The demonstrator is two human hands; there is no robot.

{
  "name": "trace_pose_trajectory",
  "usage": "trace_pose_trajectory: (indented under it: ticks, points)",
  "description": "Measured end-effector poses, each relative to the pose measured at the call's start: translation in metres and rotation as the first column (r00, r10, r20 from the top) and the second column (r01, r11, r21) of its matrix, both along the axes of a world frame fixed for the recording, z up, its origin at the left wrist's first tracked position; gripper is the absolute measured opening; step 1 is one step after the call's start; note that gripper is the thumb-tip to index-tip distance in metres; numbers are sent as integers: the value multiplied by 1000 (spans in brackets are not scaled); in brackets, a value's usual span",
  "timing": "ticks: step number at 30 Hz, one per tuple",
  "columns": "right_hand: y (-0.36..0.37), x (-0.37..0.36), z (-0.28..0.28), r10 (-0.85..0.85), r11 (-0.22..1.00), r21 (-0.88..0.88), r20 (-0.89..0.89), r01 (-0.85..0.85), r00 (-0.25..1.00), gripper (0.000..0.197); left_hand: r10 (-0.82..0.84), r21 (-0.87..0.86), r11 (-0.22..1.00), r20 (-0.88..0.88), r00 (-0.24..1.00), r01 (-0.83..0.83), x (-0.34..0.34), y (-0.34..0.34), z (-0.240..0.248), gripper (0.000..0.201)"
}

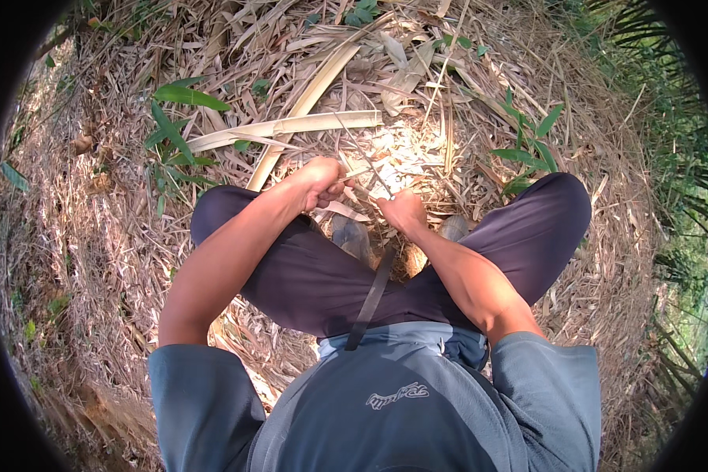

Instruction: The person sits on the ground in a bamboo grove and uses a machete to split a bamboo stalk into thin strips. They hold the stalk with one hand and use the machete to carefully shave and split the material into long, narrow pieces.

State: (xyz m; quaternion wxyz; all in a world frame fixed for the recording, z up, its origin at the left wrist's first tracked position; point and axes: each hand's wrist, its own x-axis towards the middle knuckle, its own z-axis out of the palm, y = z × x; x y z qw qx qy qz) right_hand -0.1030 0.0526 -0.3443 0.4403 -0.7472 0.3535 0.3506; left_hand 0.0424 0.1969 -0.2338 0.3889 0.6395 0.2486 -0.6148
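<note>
I squat over ground strewn with dry leaves, and both hands are closed in front of my knees. My left hand (322, 182) is curled in a fist, with a short pale strip (359, 171) poking out toward the right. From my right hand (403, 211), closed on its lower end, a long thin dark stick (362, 151) slants up and to the left. The stick and the strip cross or nearly cross between the hands; whether they touch I cannot tell. Sunlit pale shavings or leaf bits (413, 149) lie just beyond my hands.
Two long flat dry stalks (322, 122) (307, 102) lie ahead on the left. Green leafy shoots stand at left (173, 130) and right (531, 145). My grey shoes (352, 236) are below the hands. A dark flat strap (372, 297) runs between my thighs.
</note>
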Motion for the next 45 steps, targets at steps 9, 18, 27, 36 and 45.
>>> trace_pose_trajectory:
  ticks: [9, 18, 27, 36, 45]
  points:
    - [8, 0, -37, -113, 994, -5, -119, 114, 986, 43, 28, 5, 1000, 12, 1000, -28, 8, 1, 2, 17]
    - [-5, 51, 28, -495, 474, 762, -184, 441, 849, 22, 9, -119, 993, 24, 1000, -6, 14, -4, 25, 47]
    - [-42, 61, 80, -407, 52, 988, -112, 145, 907, 19, 26, -240, 971, 37, 999, -16, 33, 4, 37, 87]
    - [-49, 58, 101, -342, -184, 981, -130, 69, 931, 26, -179, -24, 973, 541, 822, 228, 38, 3, 13, 66]
    - [-43, 53, 102, -235, -250, 963, -161, 101, 959, 26, -266, 81, 927, 830, 490, 366, 40, -2, 8, 39]
